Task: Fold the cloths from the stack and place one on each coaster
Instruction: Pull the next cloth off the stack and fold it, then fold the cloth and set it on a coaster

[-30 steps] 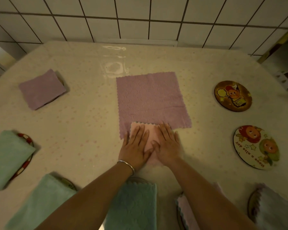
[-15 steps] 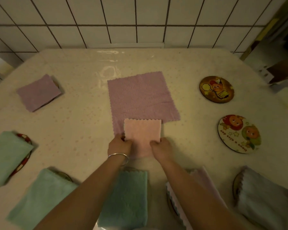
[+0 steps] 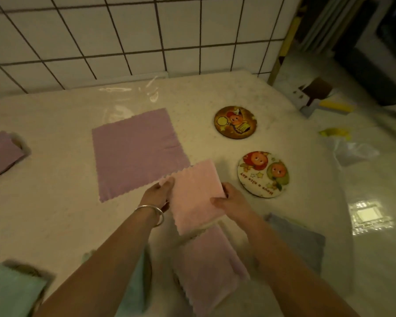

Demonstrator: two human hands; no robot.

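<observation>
Pink terry, folded to a small rectangle, is the cloth in hand: the folded pink cloth (image 3: 193, 195) is held just above the bench (image 3: 62, 213), the left hand (image 3: 157, 194) pinching its left edge and the right hand (image 3: 230, 199) curling round its right edge.

In the head view most of the task looks done. Folded cloths already lie around the near and left sides: a purple one (image 3: 0, 154) at far left, a green one (image 3: 9, 291) at the lower left corner, another green one (image 3: 135, 282) largely hidden behind the left forearm, a pink one (image 3: 206, 271) under the wrists and a grey one (image 3: 300, 239) to the right. Whether each covers a coaster cannot be fully told. Two coasters are bare: the white cartoon coaster (image 3: 262, 173), just right of the held cloth, and the brown cartoon coaster (image 3: 235, 122) beyond it. One flat purple cloth (image 3: 137, 152), still unfolded, lies mid-bench. So likely left are this placement, one more fold and one more placement.

For room, bare bench lies between the held cloth and the white coaster. That coaster sits near the bench's right edge, with floor beyond, so an overshoot could drop the cloth.
</observation>
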